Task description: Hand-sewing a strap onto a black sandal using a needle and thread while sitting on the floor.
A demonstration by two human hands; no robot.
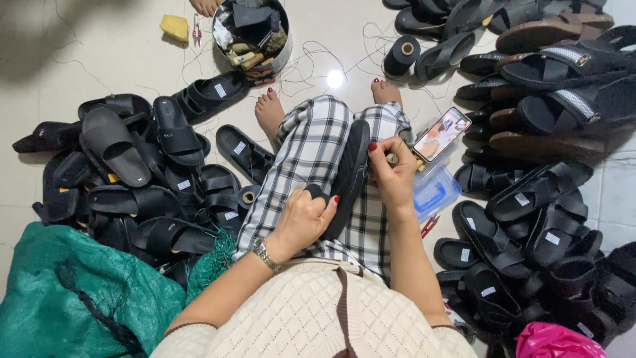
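Note:
A black slide sandal [350, 174] stands on its edge between my knees, over checked trousers. My left hand [306, 219] grips the near end of that sandal, thumb on top. My right hand [392, 174] rests against the sandal's right side near the far end, fingers pinched together as if on something small that I cannot make out. A metal watch sits on my left wrist.
Piles of black sandals lie left [142, 179] and right [530, 219]. A phone [441, 134] leans on a clear plastic box [434, 191]. A round tin of supplies [252, 33], a black thread spool [401, 54], a green mesh sack [79, 298] and a pink bag [553, 341] lie around me.

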